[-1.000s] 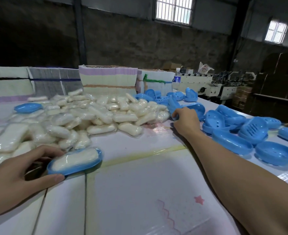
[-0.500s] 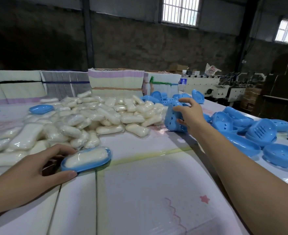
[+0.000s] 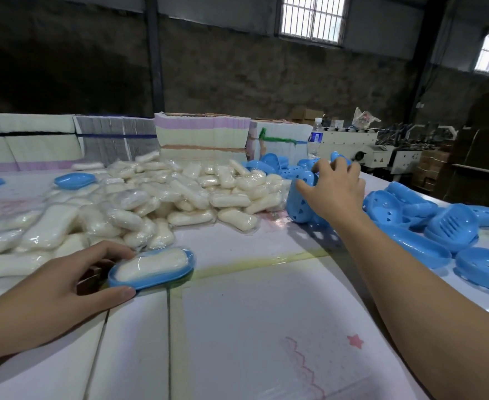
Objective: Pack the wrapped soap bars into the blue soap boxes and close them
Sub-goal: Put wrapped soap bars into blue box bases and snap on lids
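My left hand (image 3: 61,287) holds a blue soap box base (image 3: 139,281) at its near end, thumb and fingers round the rim. A wrapped white soap bar (image 3: 151,265) lies inside it. My right hand (image 3: 334,193) reaches far across the table and grips a blue perforated box lid (image 3: 299,202), tilted up on its edge. A large heap of wrapped soap bars (image 3: 139,203) fills the left middle of the table. Several loose blue box halves (image 3: 428,226) lie at the right.
Stacks of flat printed cartons (image 3: 203,137) stand along the table's far side. A water bottle (image 3: 315,137) and a machine (image 3: 361,148) are behind them. One closed blue box (image 3: 74,180) sits on the far left of the heap. The white table sheet (image 3: 252,327) lies before me.
My right hand lifted a blue lid off the pile and tipped it upright. My left hand kept its hold on the filled base.
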Action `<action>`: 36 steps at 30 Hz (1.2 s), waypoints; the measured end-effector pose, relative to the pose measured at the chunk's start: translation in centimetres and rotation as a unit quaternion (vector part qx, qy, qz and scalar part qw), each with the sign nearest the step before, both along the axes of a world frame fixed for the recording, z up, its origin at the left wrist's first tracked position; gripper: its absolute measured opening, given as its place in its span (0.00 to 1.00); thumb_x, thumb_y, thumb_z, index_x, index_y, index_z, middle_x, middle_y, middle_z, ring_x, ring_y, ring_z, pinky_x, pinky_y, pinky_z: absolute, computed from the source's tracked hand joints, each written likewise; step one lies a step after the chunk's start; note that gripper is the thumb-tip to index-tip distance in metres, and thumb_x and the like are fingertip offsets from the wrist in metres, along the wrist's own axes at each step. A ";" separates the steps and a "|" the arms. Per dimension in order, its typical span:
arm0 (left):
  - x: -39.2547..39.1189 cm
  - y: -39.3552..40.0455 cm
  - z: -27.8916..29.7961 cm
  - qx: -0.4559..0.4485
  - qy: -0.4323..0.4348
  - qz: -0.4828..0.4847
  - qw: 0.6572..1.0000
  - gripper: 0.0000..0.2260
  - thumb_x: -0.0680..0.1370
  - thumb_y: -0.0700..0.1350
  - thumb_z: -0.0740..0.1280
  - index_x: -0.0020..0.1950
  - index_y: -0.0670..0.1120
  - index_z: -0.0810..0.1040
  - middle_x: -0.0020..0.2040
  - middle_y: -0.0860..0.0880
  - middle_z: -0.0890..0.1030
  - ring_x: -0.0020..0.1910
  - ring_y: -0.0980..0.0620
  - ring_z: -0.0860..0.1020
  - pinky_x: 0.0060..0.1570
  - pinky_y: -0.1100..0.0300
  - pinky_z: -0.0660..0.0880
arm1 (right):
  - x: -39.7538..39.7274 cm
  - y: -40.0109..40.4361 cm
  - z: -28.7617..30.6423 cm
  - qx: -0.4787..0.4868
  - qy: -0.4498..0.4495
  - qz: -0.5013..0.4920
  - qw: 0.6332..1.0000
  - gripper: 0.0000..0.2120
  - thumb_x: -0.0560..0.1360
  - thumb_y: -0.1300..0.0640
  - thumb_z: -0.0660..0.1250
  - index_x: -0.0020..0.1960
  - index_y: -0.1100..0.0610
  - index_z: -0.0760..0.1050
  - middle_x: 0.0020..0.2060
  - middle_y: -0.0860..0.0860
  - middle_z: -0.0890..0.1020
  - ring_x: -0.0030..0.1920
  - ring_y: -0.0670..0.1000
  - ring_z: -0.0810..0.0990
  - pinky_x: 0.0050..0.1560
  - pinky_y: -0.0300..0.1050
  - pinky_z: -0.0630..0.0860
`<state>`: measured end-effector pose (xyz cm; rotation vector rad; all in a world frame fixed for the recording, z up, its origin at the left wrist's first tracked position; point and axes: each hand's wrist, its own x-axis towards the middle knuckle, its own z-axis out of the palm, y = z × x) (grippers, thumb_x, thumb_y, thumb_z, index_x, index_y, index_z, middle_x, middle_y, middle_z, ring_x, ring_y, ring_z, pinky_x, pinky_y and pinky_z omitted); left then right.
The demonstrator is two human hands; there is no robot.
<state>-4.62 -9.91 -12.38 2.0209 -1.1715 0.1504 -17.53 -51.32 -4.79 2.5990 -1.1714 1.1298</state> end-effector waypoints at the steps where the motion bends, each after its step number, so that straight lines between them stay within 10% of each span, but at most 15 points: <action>1: 0.0 0.1 0.0 0.006 -0.002 0.001 1.000 0.26 0.67 0.66 0.75 0.63 0.61 0.77 0.51 0.61 0.84 0.47 0.65 0.82 0.47 0.72 0.74 | 0.0 0.0 0.0 0.003 0.009 0.003 1.000 0.21 0.74 0.37 0.61 0.59 0.51 0.71 0.59 0.54 0.73 0.61 0.60 0.67 0.54 0.55 0.66; 19: -0.1 0.2 0.2 0.023 -0.004 0.005 1.000 0.29 0.63 0.69 0.71 0.62 0.62 0.77 0.52 0.62 0.84 0.46 0.65 0.82 0.45 0.75 0.73 | 0.2 0.9 0.0 -0.014 0.009 0.066 0.998 0.20 0.72 0.47 0.69 0.60 0.54 0.71 0.56 0.53 0.74 0.59 0.57 0.68 0.46 0.48 0.69; 26: -0.1 0.2 0.2 0.021 0.001 0.002 1.000 0.29 0.63 0.69 0.71 0.62 0.62 0.77 0.51 0.61 0.84 0.46 0.64 0.82 0.46 0.72 0.74 | -0.5 0.3 0.4 0.043 0.034 0.014 0.998 0.13 0.72 0.46 0.69 0.44 0.54 0.70 0.45 0.51 0.73 0.49 0.56 0.73 0.38 0.48 0.66; 36: -0.2 0.2 0.5 0.037 -0.014 0.007 0.999 0.29 0.64 0.70 0.70 0.63 0.62 0.76 0.53 0.63 0.83 0.49 0.65 0.81 0.47 0.72 0.73 | 0.0 1.3 0.0 0.303 -0.246 0.238 0.889 0.10 0.68 0.55 0.73 0.33 0.55 0.74 0.28 0.46 0.73 0.33 0.48 0.71 0.34 0.43 0.69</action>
